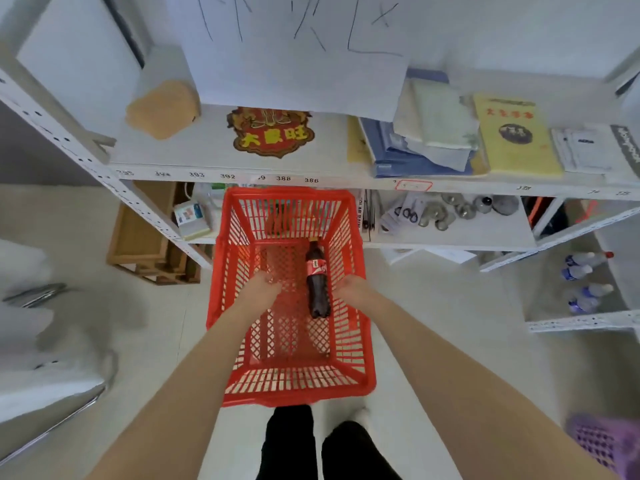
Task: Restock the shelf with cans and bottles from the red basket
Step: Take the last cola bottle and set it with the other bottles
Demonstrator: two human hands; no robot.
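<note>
The red basket (pixel 356 344) stands on the floor in front of the white shelf (pixel 221 174). One dark cola bottle (pixel 318 289) with a red label lies on the basket's bottom, cap pointing toward the shelf. Both my arms reach down into the basket. My left hand (pixel 261 289) hangs over the bottom left of the bottle, apart from it, fingers pointing down and holding nothing. My right hand (pixel 351 289) is just right of the bottle, close to its side, with no fingers round it. The fingertips of both hands are hidden.
The upper shelf board carries a red-and-gold sign (pixel 273 133), folded cloths and a yellow book (pixel 512 133). The board below holds scissors (pixel 408 213) and metal fittings. Several water bottles (pixel 585 268) lie on a low board at right. A wooden crate (pixel 149 244) stands left, a purple basket (pixel 602 441) at bottom right.
</note>
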